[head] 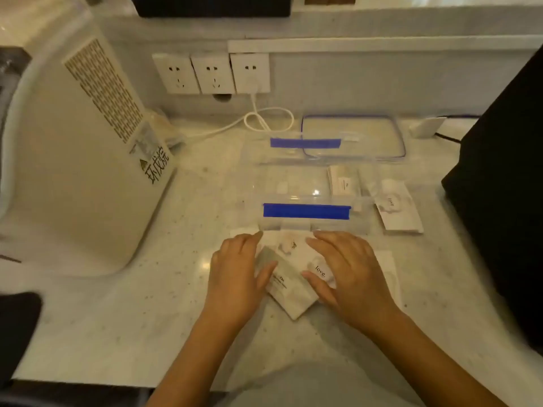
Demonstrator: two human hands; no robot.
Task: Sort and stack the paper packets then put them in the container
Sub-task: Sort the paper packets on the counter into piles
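Note:
A loose pile of white paper packets (291, 274) lies on the marble counter just in front of a clear plastic container (305, 186) with blue clasps. My left hand (235, 274) rests flat on the pile's left side, fingers spread. My right hand (349, 268) lies on its right side, partly covering a packet printed "love". One narrow packet (343, 180) shows inside the container at its right end. A small stack of packets (396, 204) sits on the counter right of the container. The container's lid (352, 136) lies behind it.
A tall white appliance (88, 160) stands at the left. Wall sockets (211, 73) and a looped white cable (264, 120) are behind the container. A black object (505, 177) blocks the right side. The counter's front edge runs near my forearms.

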